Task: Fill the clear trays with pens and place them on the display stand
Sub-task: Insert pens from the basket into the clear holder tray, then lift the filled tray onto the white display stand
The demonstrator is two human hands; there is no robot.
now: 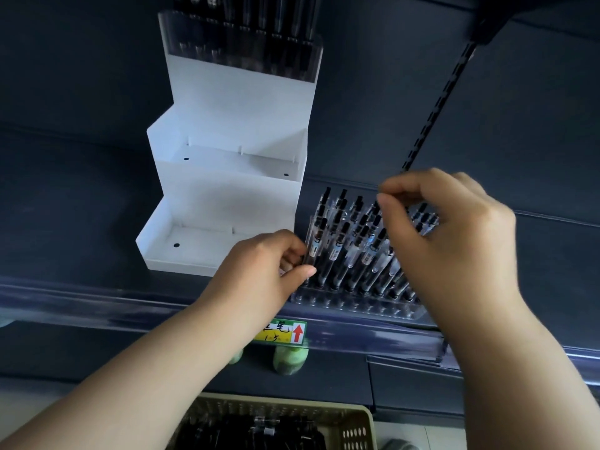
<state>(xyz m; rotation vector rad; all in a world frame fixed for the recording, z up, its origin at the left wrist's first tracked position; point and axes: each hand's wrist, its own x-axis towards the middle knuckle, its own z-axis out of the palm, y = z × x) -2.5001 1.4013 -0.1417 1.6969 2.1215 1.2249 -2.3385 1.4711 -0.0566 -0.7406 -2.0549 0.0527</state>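
seemingly a third done: one filled tray [240,43] tops the display stand [227,196], lower tiers bare. left hand [259,264] pinches the second tray [357,303] by its edge beside the stand; right hand [454,241] pinches among its pens [344,251], whether holding one i cannot tell.

This is a shop, a stationery aisle. A dark shelf [65,206] spans the view, and its front edge carries a clear price strip [97,303]. In the strip at 6 o'clock sits a hand-written yellow-green price tag [282,332] with a red arrow. A slotted rail [435,105] climbs toward 1 o'clock. A white stepped display stand [227,190] stands at 11 o'clock. A tray [350,303] of pens [341,241] sits at 5 o'clock. A basket [363,420] of dark packed stock lies at the bottom edge.
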